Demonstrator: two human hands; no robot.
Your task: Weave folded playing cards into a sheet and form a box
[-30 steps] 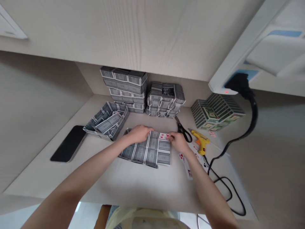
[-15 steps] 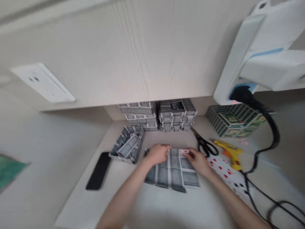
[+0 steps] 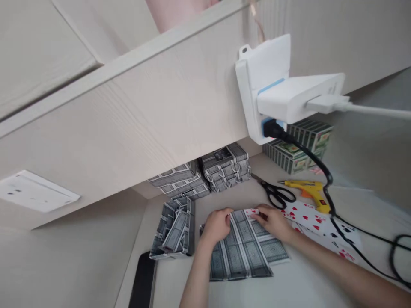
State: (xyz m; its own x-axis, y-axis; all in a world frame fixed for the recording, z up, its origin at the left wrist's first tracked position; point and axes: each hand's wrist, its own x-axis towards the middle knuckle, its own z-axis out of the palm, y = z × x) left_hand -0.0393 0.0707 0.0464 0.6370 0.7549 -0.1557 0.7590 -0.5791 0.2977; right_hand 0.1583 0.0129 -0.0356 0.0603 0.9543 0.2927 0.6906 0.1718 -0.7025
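A sheet of joined playing cards (image 3: pixel 237 256), grey backs up, lies on the tabletop in front of me. My left hand (image 3: pixel 217 224) is closed on its far edge, the thumb and fingers pinching near the middle. My right hand (image 3: pixel 272 220) pinches the far right part, at a folded card end (image 3: pixel 251 212) that shows small red hearts. Part of the sheet's left side is covered by my left hand and forearm. Just right of my right hand lie loose face-up playing cards (image 3: pixel 310 218).
Black scissors (image 3: pixel 276 194) and a yellow glue gun (image 3: pixel 310 190) lie at right, beside a black cable (image 3: pixel 326 175). Left are an open card-covered box (image 3: pixel 173 231) and a black phone (image 3: pixel 143 280). Card stacks (image 3: pixel 226 167) stand behind, under a low panel (image 3: pixel 160 111) with a plug adapter (image 3: pixel 257 94).
The view has tilted and swung right, so more of the adapter and its white cable shows. Both hands keep hold of the sheet's far edge, with little visible change in grip.
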